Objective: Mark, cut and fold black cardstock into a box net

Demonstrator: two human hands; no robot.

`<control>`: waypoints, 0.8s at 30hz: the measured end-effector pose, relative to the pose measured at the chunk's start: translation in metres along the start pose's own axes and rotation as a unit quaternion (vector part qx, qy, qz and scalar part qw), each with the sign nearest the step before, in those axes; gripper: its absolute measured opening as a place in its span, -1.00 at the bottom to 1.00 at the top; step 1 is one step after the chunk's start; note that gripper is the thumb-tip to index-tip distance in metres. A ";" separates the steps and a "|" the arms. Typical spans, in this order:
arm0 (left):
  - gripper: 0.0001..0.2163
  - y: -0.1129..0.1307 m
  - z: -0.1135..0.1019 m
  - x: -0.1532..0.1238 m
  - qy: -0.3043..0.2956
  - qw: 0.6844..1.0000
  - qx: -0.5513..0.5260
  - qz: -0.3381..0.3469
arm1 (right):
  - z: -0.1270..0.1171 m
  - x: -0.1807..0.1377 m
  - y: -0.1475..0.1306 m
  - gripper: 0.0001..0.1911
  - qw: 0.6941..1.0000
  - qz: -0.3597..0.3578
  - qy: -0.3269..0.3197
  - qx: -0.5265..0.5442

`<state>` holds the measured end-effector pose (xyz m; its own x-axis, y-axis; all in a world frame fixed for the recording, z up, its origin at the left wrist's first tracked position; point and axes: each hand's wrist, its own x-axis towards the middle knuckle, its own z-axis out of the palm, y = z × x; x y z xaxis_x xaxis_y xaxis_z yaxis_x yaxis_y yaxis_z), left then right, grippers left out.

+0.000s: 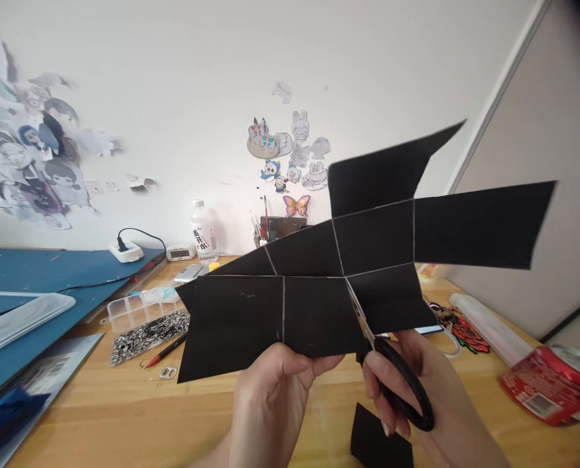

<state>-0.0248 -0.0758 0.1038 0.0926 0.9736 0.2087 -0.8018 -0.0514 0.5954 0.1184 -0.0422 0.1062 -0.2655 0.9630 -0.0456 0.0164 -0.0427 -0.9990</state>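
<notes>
1. Two hands were busy in front of me, and the black sheet [314, 312], ruled with pale lines, was held up above the wooden table [138, 422].
2. With my left hand [270, 390] I pinched the sheet's lower edge, thumb toward me and fingers behind it; most of the sheet rose above that grip, one panel reaching out to the left and others spreading up and to the right.
3. My right hand [436, 383] was closed around the black handles of the scissors [369, 333], just right of my left fingers.
4. The blades pointed up and to the left, lying at the gap between the lower panel and the flap on its right, their tips near a crossing of the pale lines. How far apart they stood, I could not tell.
5. Below my right hand, a smaller black piece [380, 442] lay on the table.
6. Farther right stood a red can [543, 383]; to the left, beyond the sheet, were metal rings [148, 335] and a clear compartment box [143, 312].
</notes>
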 end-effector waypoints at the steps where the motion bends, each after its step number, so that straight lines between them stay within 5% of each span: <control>1: -0.64 0.000 -0.001 0.000 -0.003 1.000 0.000 -0.002 | 0.000 -0.001 -0.001 -0.67 1.000 0.001 0.007 -0.001; 24: -0.62 0.003 -0.002 0.004 -0.017 0.999 -0.034 0.020 | -0.001 -0.005 -0.007 -0.69 0.999 0.040 -0.004 0.014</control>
<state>-0.0277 -0.0718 0.1050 0.0798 0.9628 0.2581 -0.8433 -0.0728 0.5325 0.1209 -0.0461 0.1138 -0.2727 0.9539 -0.1257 0.0120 -0.1272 -0.9918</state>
